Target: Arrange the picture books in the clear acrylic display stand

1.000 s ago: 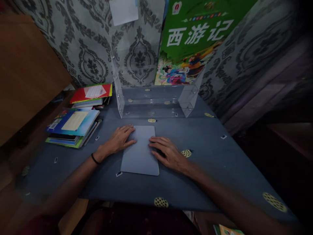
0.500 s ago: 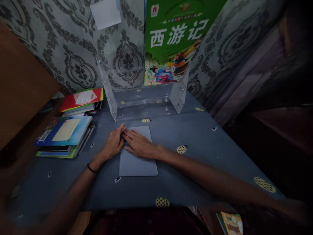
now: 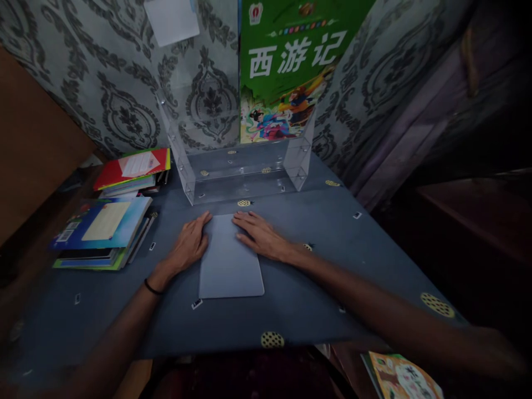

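A thin, plain grey-blue notebook with rounded right corners lies shut and flat on the blue tablecloth. My left hand rests along its upper left edge, fingers stretched forward and the thumb on or beside that edge. Across the upper right part of the cover lies my right hand, flat, its fingertips pointing left and the thumb held apart. Neither hand grips anything. A dark band circles my left wrist.
Behind the notebook stands a clear acrylic rack, with a green picture book upright at its right. Two stacks of books, one topped by a red cover and one by a blue cover, sit left. An orange book lies below the table edge.
My right hand has slid right across the cover, away from my left hand, to the notebook's upper right edge. My left hand stays at the left edge. The view has shifted slightly.
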Demonstrator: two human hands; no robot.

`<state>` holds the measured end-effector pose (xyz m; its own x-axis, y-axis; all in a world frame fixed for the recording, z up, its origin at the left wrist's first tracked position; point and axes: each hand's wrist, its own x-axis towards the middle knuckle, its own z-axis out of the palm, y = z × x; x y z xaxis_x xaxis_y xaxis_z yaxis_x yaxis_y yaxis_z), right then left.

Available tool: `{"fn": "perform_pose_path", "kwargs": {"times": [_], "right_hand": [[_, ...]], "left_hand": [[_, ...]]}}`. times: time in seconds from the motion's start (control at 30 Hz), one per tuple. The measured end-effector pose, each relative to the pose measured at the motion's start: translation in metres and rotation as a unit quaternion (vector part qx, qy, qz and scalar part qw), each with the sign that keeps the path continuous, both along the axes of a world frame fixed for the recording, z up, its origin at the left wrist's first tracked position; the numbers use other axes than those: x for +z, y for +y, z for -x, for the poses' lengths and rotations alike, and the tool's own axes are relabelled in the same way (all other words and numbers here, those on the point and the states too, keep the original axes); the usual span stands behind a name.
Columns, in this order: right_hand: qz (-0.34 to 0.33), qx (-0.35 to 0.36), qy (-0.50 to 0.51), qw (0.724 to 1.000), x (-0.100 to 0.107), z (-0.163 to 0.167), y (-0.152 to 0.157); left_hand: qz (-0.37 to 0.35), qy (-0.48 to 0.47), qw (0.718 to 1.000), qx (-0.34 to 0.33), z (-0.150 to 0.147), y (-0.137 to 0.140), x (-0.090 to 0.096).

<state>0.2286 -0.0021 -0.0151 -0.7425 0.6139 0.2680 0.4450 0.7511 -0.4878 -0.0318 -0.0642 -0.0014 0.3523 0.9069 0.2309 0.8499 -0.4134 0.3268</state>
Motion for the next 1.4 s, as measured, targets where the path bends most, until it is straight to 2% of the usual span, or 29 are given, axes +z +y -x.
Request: {"fn": "perform_pose_path", "kwargs": {"times": [0.13,0.27,0.43,0.53,0.97,1.27,1.33,1.4], "right_hand": [[0.086,0.010,0.066,0.994,0.004,-0.013,0.016],[0.166,0.004,0.129,0.978,0.010,-0.018,0.027],[0.208,0.004,0.142,0.968,0.015,-0.020,0.027],[0.223,0.009,0.150,0.963,0.015,-0.020,0.027],[0.190,0.011,0.146,0.971,0.009,-0.018,0.028],[0.166,0.009,0.133,0.977,0.012,-0.017,0.023],[0.154,0.012,0.123,0.980,0.011,-0.017,0.021],[0.139,0.008,0.111,0.984,0.009,-0.017,0.020]], "left_hand": [[-0.010,0.035,0.999,-0.012,-0.004,0.000,0.003],[-0.001,0.056,0.996,-0.068,-0.018,0.004,0.007],[0.034,0.058,0.987,-0.146,-0.047,0.007,0.012],[0.040,0.059,0.983,-0.170,-0.060,0.004,0.013],[0.064,0.005,0.967,-0.246,-0.075,-0.032,0.020],[0.157,-0.032,0.941,-0.298,-0.084,-0.083,0.035],[0.203,-0.089,0.933,-0.283,-0.079,-0.081,0.039],[0.214,-0.147,0.941,-0.218,-0.067,-0.068,0.039]]}}
